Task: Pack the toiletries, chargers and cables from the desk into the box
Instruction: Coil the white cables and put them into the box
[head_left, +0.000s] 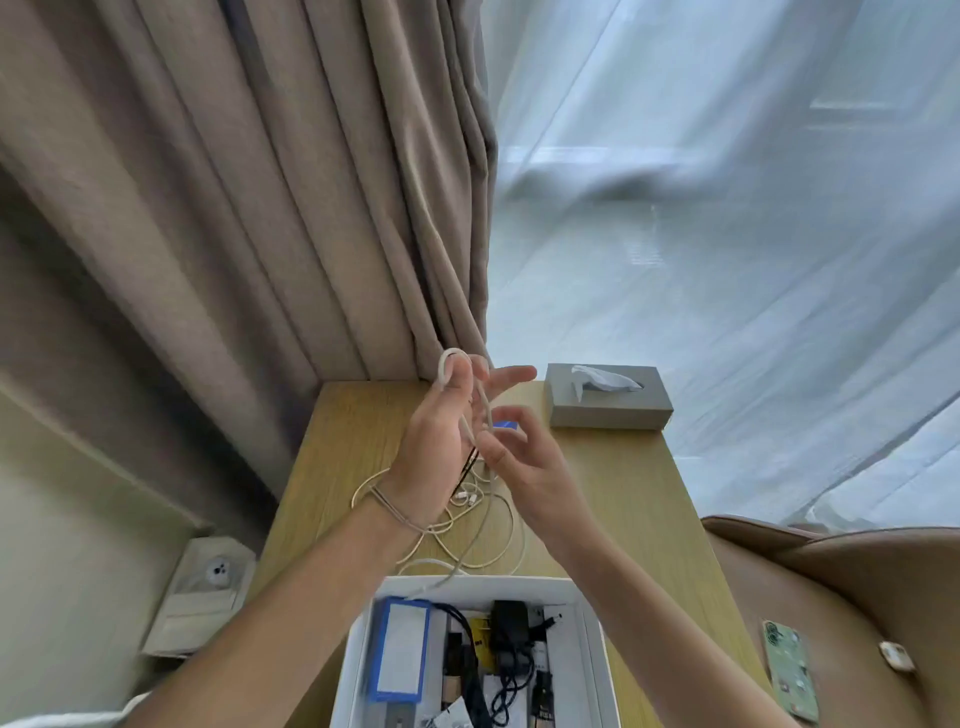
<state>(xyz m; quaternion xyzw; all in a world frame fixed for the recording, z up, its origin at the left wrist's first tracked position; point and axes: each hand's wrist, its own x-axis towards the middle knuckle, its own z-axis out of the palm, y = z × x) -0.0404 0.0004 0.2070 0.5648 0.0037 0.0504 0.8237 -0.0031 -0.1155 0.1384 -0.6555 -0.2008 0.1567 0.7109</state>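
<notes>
My left hand (441, 447) is raised above the wooden desk (623, 493), palm up, with a white cable (452, 358) looped over its fingers. Against that hand my right hand (524, 462) pinches a strand of the same cable. The rest of the cable trails down in loose loops (493, 540) on the desk, one end reaching the rim of the white box (592, 644). Inside the box lie a blue-edged white pack (400, 649), a black charger (509, 629) and black cables (467, 670). A small blue object (505, 425) shows behind my fingers.
A grey tissue box (608, 397) stands at the desk's far right. Beige curtains (260, 208) hang behind and to the left, sheer white ones to the right. A brown armchair (857, 597) with a green phone (789, 670) on it sits to the right. A wall socket (218, 571) is low left.
</notes>
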